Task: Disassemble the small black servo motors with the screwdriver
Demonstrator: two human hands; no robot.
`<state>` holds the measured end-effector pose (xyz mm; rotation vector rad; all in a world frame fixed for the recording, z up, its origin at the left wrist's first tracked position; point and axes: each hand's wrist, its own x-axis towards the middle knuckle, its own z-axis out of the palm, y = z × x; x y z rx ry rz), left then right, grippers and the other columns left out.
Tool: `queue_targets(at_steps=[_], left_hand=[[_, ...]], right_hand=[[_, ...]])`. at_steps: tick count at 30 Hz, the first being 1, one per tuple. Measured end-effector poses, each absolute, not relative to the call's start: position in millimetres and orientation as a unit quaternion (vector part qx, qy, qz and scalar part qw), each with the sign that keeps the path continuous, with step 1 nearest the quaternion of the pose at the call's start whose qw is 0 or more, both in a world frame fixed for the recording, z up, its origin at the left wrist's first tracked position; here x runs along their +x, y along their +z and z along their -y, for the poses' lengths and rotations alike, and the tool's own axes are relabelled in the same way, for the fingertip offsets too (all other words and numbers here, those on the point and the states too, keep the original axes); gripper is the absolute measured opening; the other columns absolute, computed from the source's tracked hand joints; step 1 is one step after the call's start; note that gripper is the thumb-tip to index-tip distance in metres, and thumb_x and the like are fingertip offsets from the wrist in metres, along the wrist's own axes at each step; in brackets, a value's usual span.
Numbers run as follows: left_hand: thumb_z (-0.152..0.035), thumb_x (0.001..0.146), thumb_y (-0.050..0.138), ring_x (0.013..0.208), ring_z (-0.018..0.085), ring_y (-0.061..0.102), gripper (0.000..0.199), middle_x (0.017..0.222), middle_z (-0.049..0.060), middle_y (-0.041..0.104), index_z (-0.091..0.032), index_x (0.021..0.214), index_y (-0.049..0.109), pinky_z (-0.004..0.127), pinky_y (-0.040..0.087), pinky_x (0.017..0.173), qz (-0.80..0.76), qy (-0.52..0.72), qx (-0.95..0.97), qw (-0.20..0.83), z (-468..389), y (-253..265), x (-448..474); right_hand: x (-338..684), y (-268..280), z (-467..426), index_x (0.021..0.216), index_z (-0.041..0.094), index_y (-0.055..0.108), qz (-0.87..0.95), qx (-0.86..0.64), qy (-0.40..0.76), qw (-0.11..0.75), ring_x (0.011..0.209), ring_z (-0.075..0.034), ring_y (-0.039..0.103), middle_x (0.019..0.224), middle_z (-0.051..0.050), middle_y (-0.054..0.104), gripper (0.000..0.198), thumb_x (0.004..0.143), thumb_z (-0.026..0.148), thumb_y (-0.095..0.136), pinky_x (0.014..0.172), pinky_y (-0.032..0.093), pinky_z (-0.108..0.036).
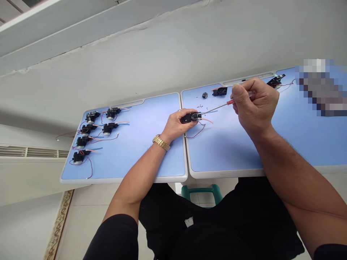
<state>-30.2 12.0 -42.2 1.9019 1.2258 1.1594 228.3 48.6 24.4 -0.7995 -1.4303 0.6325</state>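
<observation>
My left hand (176, 124) is closed around a small black device (192, 117) near the left edge of the middle table. Blue and pink tubes and a thin dark red wire trail from the device's right side. In my right hand (256, 103) is a screwdriver (219, 107), gripped by its red and clear handle. The long metal shaft slants down to the left, and its tip is at the right end of the device; I cannot tell whether it sits in a screw. Several tiny dark pieces (200, 106) lie just behind the device.
A round black part (205, 95) and a black housing (220, 91) lie at the back. Several similar black devices (109, 128) with tubes and wires stand on the left table (146, 144). Another black device (276, 81) is beyond my right hand. Below is a green stool (202, 190).
</observation>
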Motion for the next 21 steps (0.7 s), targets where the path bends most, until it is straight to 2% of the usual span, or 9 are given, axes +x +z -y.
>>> queue_targets(at_steps=[3, 7, 13, 15, 18, 21], left_hand=[[-0.029, 0.097, 0.092, 0.102, 0.021, 0.079, 0.031, 0.118, 0.007, 0.088, -0.025, 0.127, 0.088, 0.036, 0.064, 0.093, -0.46, 0.437, 0.715, 0.294, -12.0, -42.3, -30.0], [-0.029, 0.095, 0.093, 0.102, 0.02, 0.079, 0.031, 0.117, 0.007, 0.088, -0.025, 0.126, 0.089, 0.035, 0.064, 0.091, -0.448, 0.448, 0.712, 0.302, -12.2, -42.3, -29.5], [-0.028, 0.095, 0.093, 0.101, 0.02, 0.078, 0.033, 0.118, 0.007, 0.087, -0.026, 0.128, 0.088, 0.035, 0.064, 0.089, -0.438, 0.442, 0.717, 0.313, -11.9, -41.3, -29.5], [-0.028, 0.096, 0.093, 0.102, 0.02, 0.078, 0.034, 0.118, 0.007, 0.087, -0.026, 0.129, 0.088, 0.035, 0.064, 0.089, -0.432, 0.439, 0.721, 0.317, -11.8, -41.0, -29.6], [-0.029, 0.096, 0.093, 0.104, 0.021, 0.079, 0.034, 0.121, 0.007, 0.087, -0.027, 0.13, 0.088, 0.034, 0.063, 0.089, -0.426, 0.435, 0.721, 0.33, -11.9, -40.3, -29.7], [-0.032, 0.095, 0.093, 0.105, 0.021, 0.079, 0.035, 0.121, 0.007, 0.088, -0.027, 0.13, 0.088, 0.034, 0.063, 0.089, -0.423, 0.436, 0.719, 0.338, -12.0, -39.9, -29.7]], right_hand=[[228.9, 24.1, -48.3, 0.075, 0.025, 0.063, 0.615, -0.343, 0.275, 0.654, 0.052, -0.01, 0.044, 0.064, 0.003, 0.061, 0.063, 0.101, 0.078, 0.086, 0.051, 0.032, -0.035], [233.3, 28.5, -50.4, 0.068, 0.027, 0.058, 0.581, -0.359, 0.335, 0.649, 0.044, -0.01, 0.044, 0.056, 0.004, 0.054, 0.068, 0.096, 0.081, 0.088, 0.043, 0.03, -0.035], [234.5, 34.8, -51.2, 0.061, 0.027, 0.054, 0.625, -0.4, 0.435, 0.51, 0.05, -0.017, 0.065, 0.054, -0.003, 0.061, 0.078, 0.101, 0.091, 0.073, 0.054, 0.047, -0.035], [232.9, 34.5, -50.2, 0.067, 0.027, 0.06, 0.632, -0.408, 0.467, 0.465, 0.05, -0.018, 0.064, 0.057, -0.002, 0.063, 0.075, 0.099, 0.094, 0.073, 0.053, 0.047, -0.035], [231.5, 33.0, -49.5, 0.085, 0.026, 0.074, 0.65, -0.434, 0.453, 0.429, 0.049, -0.014, 0.052, 0.062, 0.001, 0.064, 0.06, 0.105, 0.083, 0.074, 0.052, 0.041, -0.034], [232.3, 32.1, -49.5, 0.087, 0.027, 0.077, 0.693, -0.448, 0.398, 0.402, 0.058, -0.016, 0.053, 0.067, 0.001, 0.064, 0.042, 0.112, 0.061, 0.073, 0.061, 0.044, -0.035]])
